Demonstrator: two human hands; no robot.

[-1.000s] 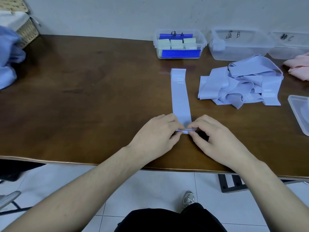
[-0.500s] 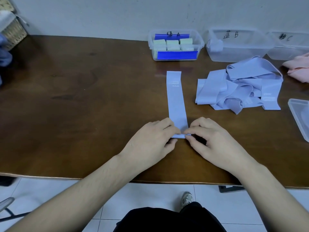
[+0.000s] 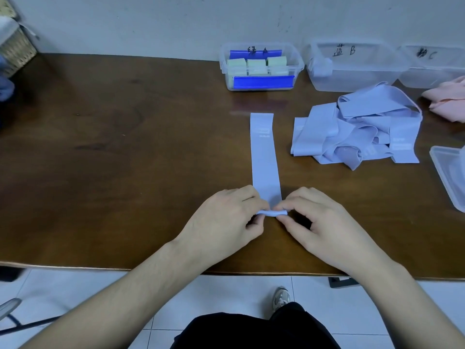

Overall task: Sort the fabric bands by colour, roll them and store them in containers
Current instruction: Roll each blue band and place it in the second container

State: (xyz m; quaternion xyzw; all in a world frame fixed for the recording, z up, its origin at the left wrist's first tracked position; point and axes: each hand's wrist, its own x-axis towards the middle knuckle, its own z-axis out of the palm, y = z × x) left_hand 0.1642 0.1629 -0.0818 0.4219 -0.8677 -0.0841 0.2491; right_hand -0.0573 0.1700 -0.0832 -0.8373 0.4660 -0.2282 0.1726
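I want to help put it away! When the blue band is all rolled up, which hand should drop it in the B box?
Probably the right hand. The B box stands at the far right of the table, on that hand's side. Both hands pinch the band now, but the left hand would have to cross over.

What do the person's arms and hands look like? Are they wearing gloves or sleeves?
No gloves and no sleeves show. The left hand and the right hand are both bare, and both forearms are bare right down to the bottom of the picture. I can't see any rings, watch or bracelets on the wrists or fingers. Lower down, the person wears dark clothing and a light sneaker.
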